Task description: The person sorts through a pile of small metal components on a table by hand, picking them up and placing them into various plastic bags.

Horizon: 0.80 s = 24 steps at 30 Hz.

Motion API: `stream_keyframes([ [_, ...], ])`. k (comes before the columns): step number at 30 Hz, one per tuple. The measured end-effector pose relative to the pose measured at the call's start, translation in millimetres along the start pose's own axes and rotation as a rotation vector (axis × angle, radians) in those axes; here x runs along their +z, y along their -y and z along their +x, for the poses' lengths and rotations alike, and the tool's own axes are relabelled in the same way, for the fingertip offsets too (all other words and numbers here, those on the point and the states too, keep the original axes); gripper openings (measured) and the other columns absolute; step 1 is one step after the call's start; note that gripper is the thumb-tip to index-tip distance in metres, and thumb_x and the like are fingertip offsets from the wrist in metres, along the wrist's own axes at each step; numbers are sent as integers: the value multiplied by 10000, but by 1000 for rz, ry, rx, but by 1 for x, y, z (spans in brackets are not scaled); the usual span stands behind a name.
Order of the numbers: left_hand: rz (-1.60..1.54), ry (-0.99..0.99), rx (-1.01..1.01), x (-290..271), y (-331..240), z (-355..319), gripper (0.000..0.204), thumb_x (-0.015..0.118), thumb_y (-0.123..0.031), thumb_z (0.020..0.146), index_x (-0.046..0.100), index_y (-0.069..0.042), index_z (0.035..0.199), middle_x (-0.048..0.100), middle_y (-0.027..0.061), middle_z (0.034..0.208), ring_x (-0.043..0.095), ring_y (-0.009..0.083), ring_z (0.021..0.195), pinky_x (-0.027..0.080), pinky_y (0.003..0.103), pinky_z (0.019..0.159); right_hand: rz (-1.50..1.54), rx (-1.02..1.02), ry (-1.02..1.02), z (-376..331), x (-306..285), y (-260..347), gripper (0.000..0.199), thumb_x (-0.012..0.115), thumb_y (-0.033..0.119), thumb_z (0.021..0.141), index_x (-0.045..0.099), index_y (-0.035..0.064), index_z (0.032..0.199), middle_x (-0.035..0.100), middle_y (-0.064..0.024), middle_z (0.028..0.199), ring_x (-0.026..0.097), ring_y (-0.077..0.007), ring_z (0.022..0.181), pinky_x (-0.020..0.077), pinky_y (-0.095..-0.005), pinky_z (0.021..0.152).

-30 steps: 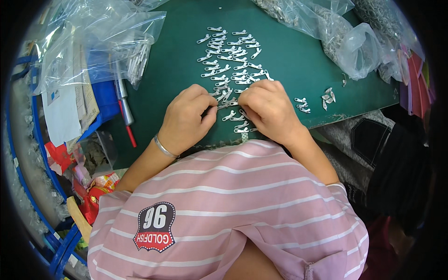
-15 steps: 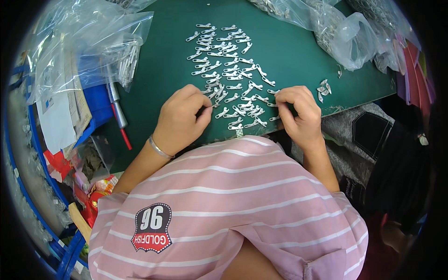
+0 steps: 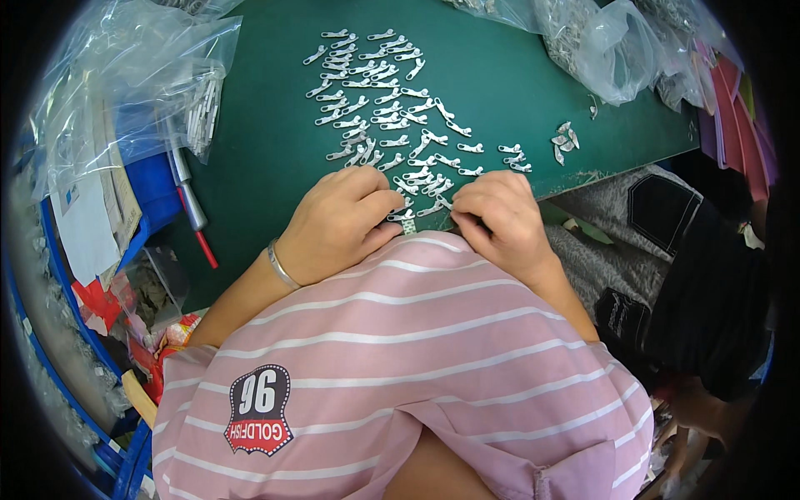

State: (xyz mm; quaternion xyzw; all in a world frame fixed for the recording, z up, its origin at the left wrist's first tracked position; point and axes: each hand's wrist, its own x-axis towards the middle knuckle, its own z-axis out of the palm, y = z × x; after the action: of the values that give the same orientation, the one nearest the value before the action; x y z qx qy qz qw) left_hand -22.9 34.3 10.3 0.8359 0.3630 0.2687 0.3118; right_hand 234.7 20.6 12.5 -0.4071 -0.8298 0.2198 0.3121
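Observation:
Silver zipper sliders [image 3: 388, 117] with long pull tabs lie spread over the green tabletop, thickest toward the near edge. My left hand [image 3: 342, 218] rests low at the left of them, thumb and forefinger closed around a zipper slider [image 3: 400, 215] by the table edge. Opposite it, the curled fingers of my right hand [image 3: 500, 218] come down beside another slider [image 3: 435, 208]; whatever is in their pinch is hidden. Three sliders [image 3: 515, 158] form a small group beyond the right knuckles. Farther right sits a little heap of silver metal pieces [image 3: 565, 142].
Clear plastic bags of metal parts [image 3: 604, 50] crowd the far right. At the left are a clear bag [image 3: 133, 92], papers [image 3: 87, 221], a blue holder [image 3: 158, 196] and a red-and-silver pen [image 3: 198, 229]. Grey-black fabric [image 3: 625, 217] hangs beyond the table's right edge.
Both hands have come closer together at the near edge, the right one moving left and away from the group of three sliders. The whole view has shifted slightly.

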Motion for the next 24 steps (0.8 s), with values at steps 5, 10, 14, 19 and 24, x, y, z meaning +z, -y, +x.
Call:
stream_keyframes([
  [5,48,-47,2,0,4,-5,217,822,-27,710,693,-53,882,604,85,863,619,276,783,510,368,691,-38,-14,6,-4,6,-5,220,746,-37,715,679,69,896,687,-41,917,638,-265,896,459,-378,800],
  [10,49,-79,38,0,4,-7,183,811,-3,713,693,-47,846,611,78,836,619,273,759,507,374,677,-39,28,-62,-6,4,-7,234,720,-46,701,684,77,897,684,-39,908,641,-263,892,458,-377,816],
  [14,45,-61,68,2,2,-5,186,810,1,701,692,-50,835,620,73,843,621,269,760,498,367,671,-12,-37,-28,-7,4,-5,233,726,-10,700,691,95,904,699,-19,956,641,-246,924,452,-385,830],
  [19,80,-93,62,10,2,-4,198,826,-13,688,686,-60,819,616,65,831,617,265,750,493,359,669,-31,-169,61,-5,14,-3,224,733,38,706,698,115,913,714,15,1028,639,-215,968,431,-402,859],
  [24,81,-147,31,15,3,-6,201,832,-14,692,678,-66,810,606,65,807,602,261,725,486,354,659,-37,-81,-64,-17,10,-4,210,720,19,714,689,98,905,722,-22,1056,634,-217,994,413,-400,868],
])
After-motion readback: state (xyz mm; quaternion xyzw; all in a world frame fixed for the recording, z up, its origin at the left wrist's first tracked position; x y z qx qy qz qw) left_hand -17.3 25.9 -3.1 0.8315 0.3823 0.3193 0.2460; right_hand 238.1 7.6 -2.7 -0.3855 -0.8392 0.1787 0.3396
